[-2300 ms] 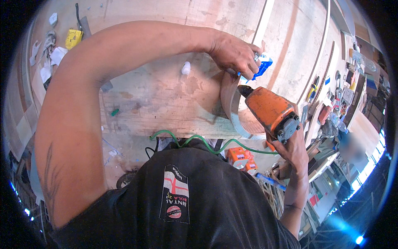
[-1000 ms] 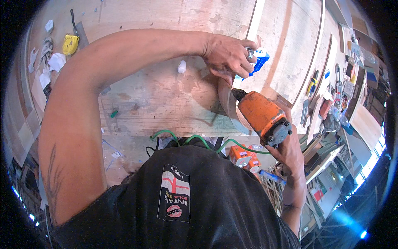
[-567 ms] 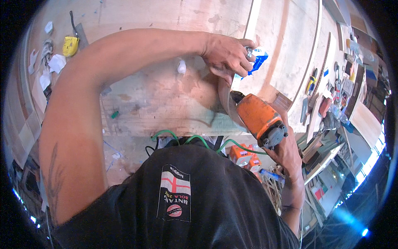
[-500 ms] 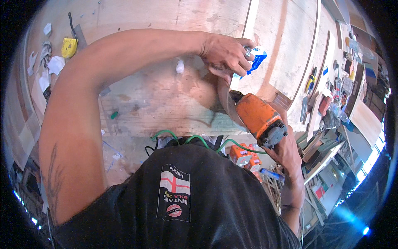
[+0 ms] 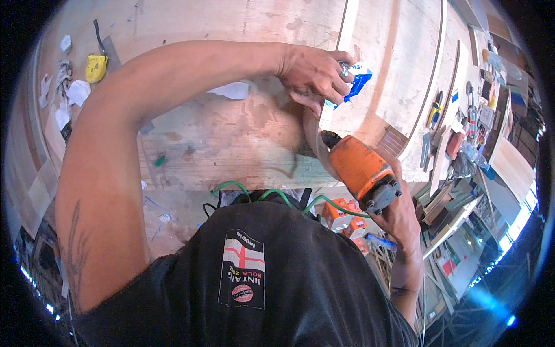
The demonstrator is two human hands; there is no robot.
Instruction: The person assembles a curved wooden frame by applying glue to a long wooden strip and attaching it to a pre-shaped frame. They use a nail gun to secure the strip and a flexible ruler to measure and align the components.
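My right hand (image 5: pixel 399 211) is wrapped round the grip of an orange nail gun (image 5: pixel 358 165), mostly hidden beneath the tool's body. The gun's dark nose (image 5: pixel 330 137) rests at or close to a thin, curved, pale strip (image 5: pixel 314 136), probably wood. At the strip's far end my left hand (image 5: pixel 317 75) is closed, its thumb and fingers bent round the edge. A ring (image 5: pixel 345 70) sits on one of its fingers. Just right of those fingers lies a blue and white packet (image 5: pixel 359 84). A green coiled hose (image 5: pixel 277 194) runs toward the gun.
The wooden workbench (image 5: pixel 219 150) carries a yellow tape measure (image 5: pixel 96 67), white scraps (image 5: pixel 78 92) and a white piece (image 5: pixel 231 91) beside my left forearm. Knives and assorted tools (image 5: pixel 435 110) lie along the right. Orange boxes (image 5: pixel 336 214) stand below the bench edge.
The white piece by my left forearm has shifted left and shows wider and flatter. Both hands, the nail gun and the strip stay nearly in place.
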